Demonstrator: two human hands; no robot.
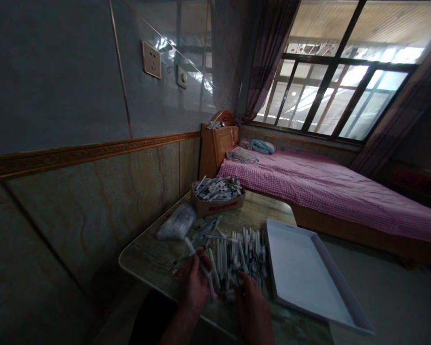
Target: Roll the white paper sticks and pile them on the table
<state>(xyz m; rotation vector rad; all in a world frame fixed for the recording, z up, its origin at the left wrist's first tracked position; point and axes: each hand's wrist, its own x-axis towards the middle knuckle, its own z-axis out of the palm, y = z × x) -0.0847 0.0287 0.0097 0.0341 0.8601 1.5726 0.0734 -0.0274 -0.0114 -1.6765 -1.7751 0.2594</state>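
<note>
A heap of white pens lies on the near part of a small table, spread between the person's two hands and a white tray that sits just to the right of it. The left hand is curled around one pen, which sticks up and away from the fingers at a slant towards the far side of the table. The right hand rests at the near edge of the heap with its fingertips down among the pens; the light is too dim to tell whether it grips any of them.

Beyond the heap lies a clear plastic bag, bulging and tilted, close to the wall side of the table. Farther back, at the table's far edge, stands a cardboard box filled with more pens lying crosswise.

Behind the table is a bed with a pink checked cover and folded bedding by its wooden headboard. A large window with dark bars fills the wall beyond, a curtain hanging at its left. A wall socket sits on the tiled wall to the left.
</note>
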